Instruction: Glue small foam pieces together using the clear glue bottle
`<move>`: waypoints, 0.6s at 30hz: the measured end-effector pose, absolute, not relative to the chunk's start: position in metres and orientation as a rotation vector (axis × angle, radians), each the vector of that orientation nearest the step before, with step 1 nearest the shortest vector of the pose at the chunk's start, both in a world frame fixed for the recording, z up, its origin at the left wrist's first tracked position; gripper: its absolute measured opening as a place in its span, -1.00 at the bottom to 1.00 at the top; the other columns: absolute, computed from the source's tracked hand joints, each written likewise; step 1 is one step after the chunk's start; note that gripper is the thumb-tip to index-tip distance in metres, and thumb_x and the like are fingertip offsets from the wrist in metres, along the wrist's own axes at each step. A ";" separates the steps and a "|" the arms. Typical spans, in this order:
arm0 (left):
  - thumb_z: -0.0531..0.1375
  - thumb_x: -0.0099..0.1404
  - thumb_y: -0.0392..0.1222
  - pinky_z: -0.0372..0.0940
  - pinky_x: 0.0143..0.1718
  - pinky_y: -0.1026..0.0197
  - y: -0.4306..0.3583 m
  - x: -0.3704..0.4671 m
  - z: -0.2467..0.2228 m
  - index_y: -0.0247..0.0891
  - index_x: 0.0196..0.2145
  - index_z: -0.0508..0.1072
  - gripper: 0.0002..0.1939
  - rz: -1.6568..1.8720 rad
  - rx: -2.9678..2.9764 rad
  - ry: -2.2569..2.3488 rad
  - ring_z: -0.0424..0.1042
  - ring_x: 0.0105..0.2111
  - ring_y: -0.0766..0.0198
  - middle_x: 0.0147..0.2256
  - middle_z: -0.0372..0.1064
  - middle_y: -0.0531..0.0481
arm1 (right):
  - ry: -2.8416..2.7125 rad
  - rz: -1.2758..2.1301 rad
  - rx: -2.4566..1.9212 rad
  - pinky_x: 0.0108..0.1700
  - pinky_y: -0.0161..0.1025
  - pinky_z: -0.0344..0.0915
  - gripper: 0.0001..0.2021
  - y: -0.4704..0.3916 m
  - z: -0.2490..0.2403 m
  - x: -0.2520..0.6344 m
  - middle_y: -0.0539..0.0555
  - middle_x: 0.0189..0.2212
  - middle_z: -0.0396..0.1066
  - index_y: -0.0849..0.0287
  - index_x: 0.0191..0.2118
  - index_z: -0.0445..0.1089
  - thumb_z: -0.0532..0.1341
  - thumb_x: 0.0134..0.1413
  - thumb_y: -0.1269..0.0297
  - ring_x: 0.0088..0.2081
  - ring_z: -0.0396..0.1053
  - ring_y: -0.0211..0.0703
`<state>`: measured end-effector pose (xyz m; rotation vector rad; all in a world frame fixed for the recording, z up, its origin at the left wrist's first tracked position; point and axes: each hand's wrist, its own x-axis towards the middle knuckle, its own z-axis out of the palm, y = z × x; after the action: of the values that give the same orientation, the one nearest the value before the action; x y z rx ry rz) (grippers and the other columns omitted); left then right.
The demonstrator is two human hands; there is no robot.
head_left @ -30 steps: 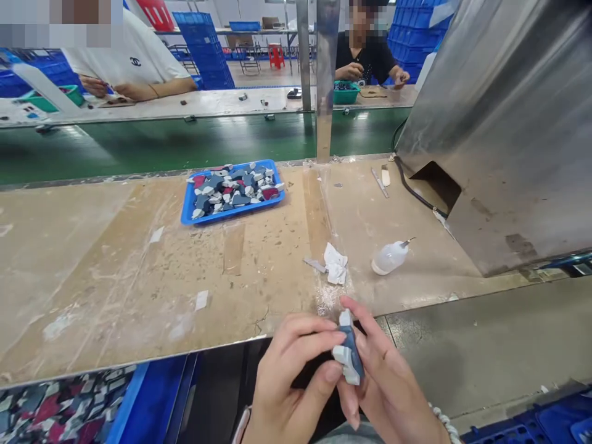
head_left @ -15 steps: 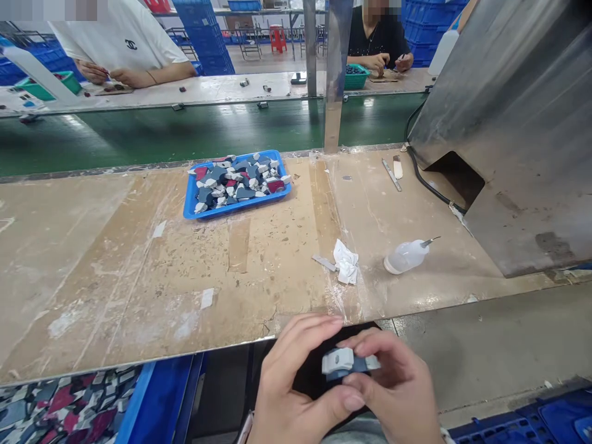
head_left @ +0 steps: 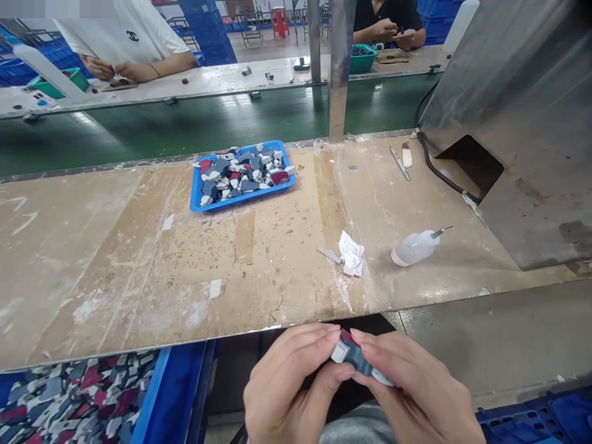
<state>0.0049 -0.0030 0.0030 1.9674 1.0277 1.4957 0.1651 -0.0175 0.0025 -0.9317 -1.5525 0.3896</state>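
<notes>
The left hand [head_left: 291,377] and right hand [head_left: 411,379] were both clamped on one small piece [head_left: 357,357], fingertips and thumbs pinching it from either side. The piece was grey-blue with pale grey ends and a dark red patch on top, and it was held in the air just off the near edge of the table [head_left: 277,296], above the person's lap.

On the table, beyond the hands, a crumpled tissue [head_left: 352,253] lay touching a flat blade [head_left: 329,254]. To the right of these, a clear bottle [head_left: 415,248] lay tilted, its thin metal tip pointing right. Farther back, a knife [head_left: 400,163] and a pale scraper [head_left: 407,155] lay side by side near a black cable [head_left: 437,171].

A blue tray [head_left: 195,202] stood toward the far edge, heaped with grey, blue and dark red pieces [head_left: 245,172]. Below the table at lower left, a blue bin [head_left: 152,394] held many more. Behind the table ran a green belt [head_left: 185,129], and across it two people sat working with their own hands.
</notes>
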 end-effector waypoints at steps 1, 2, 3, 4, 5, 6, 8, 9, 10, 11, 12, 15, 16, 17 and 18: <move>0.31 0.35 -0.47 0.48 -0.02 0.29 -0.004 0.005 0.005 -0.40 -0.11 0.54 -0.83 1.502 1.984 1.039 0.55 -0.12 0.30 -0.18 0.56 -0.03 | -1.585 0.376 -0.931 -0.26 -0.27 0.62 -0.54 -0.018 0.004 0.167 0.16 -0.16 0.63 0.19 0.11 0.47 0.25 0.14 0.70 -0.18 0.62 -0.08; 0.31 0.34 -0.49 0.49 -0.04 0.28 -0.005 0.005 0.006 -0.41 -0.12 0.54 -0.83 1.504 2.000 1.049 0.56 -0.13 0.28 -0.19 0.57 -0.03 | -1.621 0.368 -0.931 -0.29 -0.26 0.62 -0.54 -0.018 0.006 0.169 0.16 -0.17 0.63 0.18 0.12 0.46 0.23 0.16 0.68 -0.20 0.62 -0.07; 0.31 0.33 -0.51 0.50 -0.05 0.25 -0.006 0.005 0.008 -0.41 -0.13 0.54 -0.83 1.506 2.016 1.052 0.56 -0.14 0.27 -0.20 0.57 -0.04 | -1.656 0.363 -0.930 -0.31 -0.26 0.62 -0.55 -0.018 0.007 0.171 0.18 -0.18 0.63 0.17 0.13 0.45 0.21 0.17 0.67 -0.21 0.62 -0.06; 0.30 0.32 -0.52 0.52 -0.07 0.24 -0.006 0.004 0.009 -0.42 -0.13 0.55 -0.82 1.508 2.030 1.050 0.56 -0.15 0.26 -0.20 0.57 -0.04 | -1.684 0.359 -0.928 -0.32 -0.26 0.62 -0.55 -0.018 0.008 0.172 0.18 -0.18 0.63 0.18 0.13 0.45 0.20 0.18 0.67 -0.22 0.63 -0.05; 0.30 0.32 -0.53 0.52 -0.08 0.22 -0.006 0.004 0.009 -0.42 -0.13 0.55 -0.82 1.513 2.041 1.040 0.56 -0.16 0.25 -0.21 0.57 -0.05 | -1.693 0.357 -0.927 -0.33 -0.27 0.62 -0.56 -0.019 0.008 0.173 0.20 -0.18 0.63 0.19 0.12 0.45 0.19 0.18 0.67 -0.22 0.62 -0.06; 0.30 0.32 -0.53 0.53 -0.09 0.22 -0.006 0.003 0.009 -0.43 -0.13 0.55 -0.81 1.511 2.047 1.032 0.56 -0.16 0.24 -0.22 0.57 -0.05 | -1.692 0.362 -0.924 -0.32 -0.29 0.62 -0.57 -0.019 0.008 0.173 0.21 -0.19 0.63 0.22 0.10 0.46 0.18 0.17 0.69 -0.23 0.62 -0.07; 0.31 0.31 -0.54 0.52 -0.09 0.24 -0.005 0.002 0.007 -0.42 -0.13 0.55 -0.80 1.483 2.048 1.032 0.56 -0.15 0.25 -0.23 0.57 -0.05 | -1.685 0.386 -0.914 -0.30 -0.31 0.62 -0.60 -0.019 0.005 0.170 0.24 -0.20 0.62 0.27 0.05 0.46 0.18 0.15 0.71 -0.24 0.61 -0.10; 0.31 0.31 -0.54 0.51 -0.08 0.25 -0.005 0.002 0.006 -0.41 -0.12 0.55 -0.80 1.472 2.047 1.036 0.56 -0.14 0.26 -0.23 0.57 -0.04 | -1.671 0.394 -0.914 -0.29 -0.32 0.62 -0.62 -0.018 0.004 0.168 0.24 -0.20 0.62 0.29 0.03 0.47 0.18 0.14 0.72 -0.25 0.60 -0.12; 0.31 0.31 -0.53 0.50 -0.07 0.26 -0.004 0.000 0.004 -0.40 -0.12 0.55 -0.80 1.459 2.040 1.038 0.56 -0.14 0.26 -0.22 0.57 -0.04 | -1.652 0.391 -0.919 -0.28 -0.32 0.62 -0.64 -0.018 0.001 0.166 0.23 -0.21 0.62 0.30 0.01 0.47 0.19 0.14 0.72 -0.25 0.60 -0.13; 0.31 0.32 -0.51 0.50 -0.06 0.26 -0.003 -0.001 0.002 -0.38 -0.11 0.55 -0.80 1.449 2.025 1.040 0.56 -0.14 0.27 -0.22 0.57 -0.03 | -1.631 0.387 -0.925 -0.26 -0.32 0.62 -0.65 -0.017 -0.001 0.163 0.22 -0.21 0.61 0.30 0.00 0.47 0.21 0.14 0.72 -0.25 0.59 -0.13; 0.31 0.34 -0.48 0.49 -0.06 0.26 -0.002 -0.003 0.001 -0.36 -0.10 0.54 -0.80 1.438 2.008 1.040 0.56 -0.15 0.28 -0.21 0.57 -0.03 | -1.616 0.389 -0.928 -0.24 -0.32 0.61 -0.66 -0.016 -0.003 0.161 0.21 -0.21 0.61 0.29 0.00 0.46 0.22 0.15 0.71 -0.24 0.59 -0.14; 0.29 0.36 -0.44 0.48 -0.06 0.26 0.008 -0.011 0.000 -0.27 -0.08 0.54 -0.79 1.348 1.982 1.063 0.56 -0.14 0.28 -0.18 0.57 0.01 | -1.666 0.394 -0.921 -0.10 -0.31 0.59 -0.75 -0.013 -0.008 0.161 0.22 -0.12 0.58 0.28 0.02 0.44 0.30 0.25 0.54 -0.13 0.58 -0.12; 0.28 0.36 -0.44 0.47 -0.05 0.27 0.014 -0.015 0.001 -0.24 -0.07 0.54 -0.77 1.322 1.998 1.087 0.56 -0.13 0.28 -0.16 0.57 0.02 | -1.701 0.382 -0.933 -0.04 -0.32 0.57 -0.76 -0.013 -0.010 0.163 0.23 -0.08 0.56 0.28 0.03 0.44 0.32 0.27 0.41 -0.08 0.57 -0.12; 0.27 0.37 -0.45 0.46 -0.02 0.28 0.021 -0.019 0.002 -0.22 -0.04 0.53 -0.75 1.296 2.030 1.117 0.56 -0.12 0.29 -0.14 0.57 0.02 | -1.723 0.365 -0.962 0.01 -0.35 0.54 -0.74 -0.013 -0.012 0.167 0.22 -0.05 0.54 0.26 0.03 0.44 0.34 0.28 0.30 -0.06 0.55 -0.14; 0.27 0.37 -0.45 0.44 -0.01 0.30 0.028 -0.023 0.002 -0.21 -0.02 0.52 -0.72 1.280 2.076 1.139 0.56 -0.10 0.30 -0.12 0.57 0.02 | -1.700 0.339 -1.005 0.03 -0.38 0.50 -0.74 -0.012 -0.014 0.173 0.19 -0.06 0.52 0.24 0.01 0.45 0.34 0.29 0.23 -0.06 0.54 -0.17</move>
<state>-0.0226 0.0284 0.0023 2.0757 1.1393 1.2800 0.1729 -0.0125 -0.0144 -1.0051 -1.7005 0.3388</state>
